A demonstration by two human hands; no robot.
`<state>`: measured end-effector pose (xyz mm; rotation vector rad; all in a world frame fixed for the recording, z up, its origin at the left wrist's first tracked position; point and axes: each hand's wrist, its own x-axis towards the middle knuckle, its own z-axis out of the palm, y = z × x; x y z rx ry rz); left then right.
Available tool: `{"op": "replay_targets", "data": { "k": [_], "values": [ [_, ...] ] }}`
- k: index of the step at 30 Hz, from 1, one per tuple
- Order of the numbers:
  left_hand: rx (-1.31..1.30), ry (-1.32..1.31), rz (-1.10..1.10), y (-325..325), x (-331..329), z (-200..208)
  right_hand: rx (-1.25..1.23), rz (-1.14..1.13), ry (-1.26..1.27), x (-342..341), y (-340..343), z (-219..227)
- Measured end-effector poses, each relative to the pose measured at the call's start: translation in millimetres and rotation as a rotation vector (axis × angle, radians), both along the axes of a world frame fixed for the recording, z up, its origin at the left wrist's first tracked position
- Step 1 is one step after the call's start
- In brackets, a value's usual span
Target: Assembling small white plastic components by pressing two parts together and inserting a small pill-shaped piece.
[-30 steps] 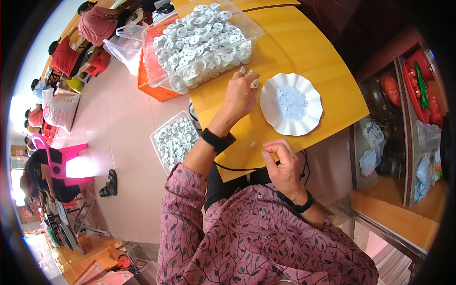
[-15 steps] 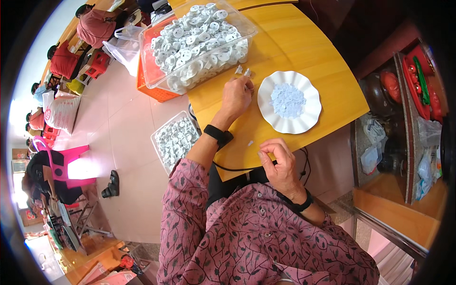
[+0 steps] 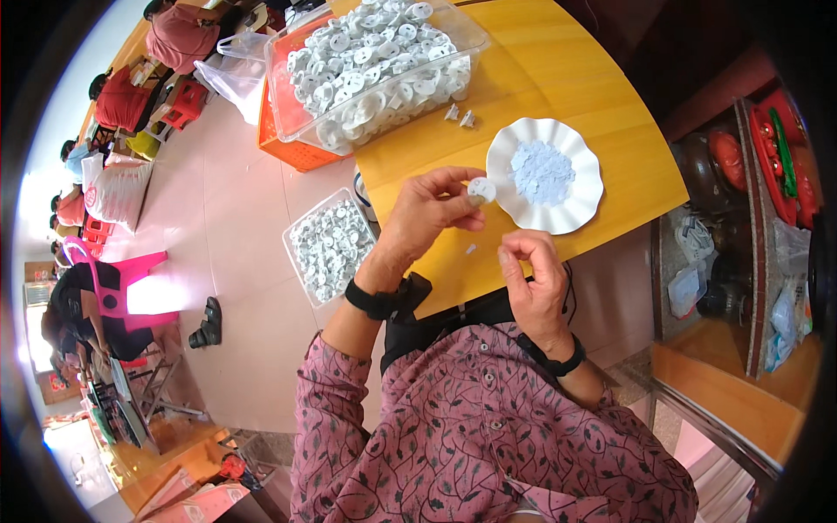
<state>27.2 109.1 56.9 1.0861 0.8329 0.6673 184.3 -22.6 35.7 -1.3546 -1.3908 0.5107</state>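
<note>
Pinched between the thumb and fingers of my left hand (image 3: 427, 212) is a small white round plastic part (image 3: 481, 189), its disc face showing holes. My right hand (image 3: 539, 283) is closed near the table's front edge, thumb against fingertips; whatever it may hold is too small to make out. Beyond it lies a scalloped white plate (image 3: 588, 187) with a heap of small pale-blue flakes (image 3: 540, 173). One loose pale flake (image 3: 471, 249) rests on the yellow table (image 3: 619, 113) between my hands. Two more white plastic parts (image 3: 459, 115) stand near the big bin.
A clear bin (image 3: 305, 131) heaped with white plastic parts sits on an orange crate (image 3: 279, 144) at the table's left. Below it is a smaller tray (image 3: 296, 253) of similar parts. Shelves (image 3: 741, 261) stand at right. Several people sit working at far left, near a pink chair (image 3: 131, 288).
My left hand has come back toward me from the loose parts, bringing a white plastic part with it. My right hand has shifted slightly and stays closed.
</note>
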Motion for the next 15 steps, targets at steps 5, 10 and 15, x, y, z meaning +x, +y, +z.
{"op": "replay_targets", "data": {
  "k": [5,10,15],
  "values": [
    [-0.122,-0.050,-0.033,-31.8,-1.9,1.2,0.001,-0.028,0.149,-1.6,3.8,-1.1],
    [-0.181,-0.056,0.006,-56.2,0.5,-1.9,-0.081,-0.009,0.154,0.4,-2.4,-1.2],
    [-0.220,-0.168,0.109,-76.0,0.5,-24.9,-0.035,0.053,0.022,7.8,-1.3,-0.7]
  ]
}}
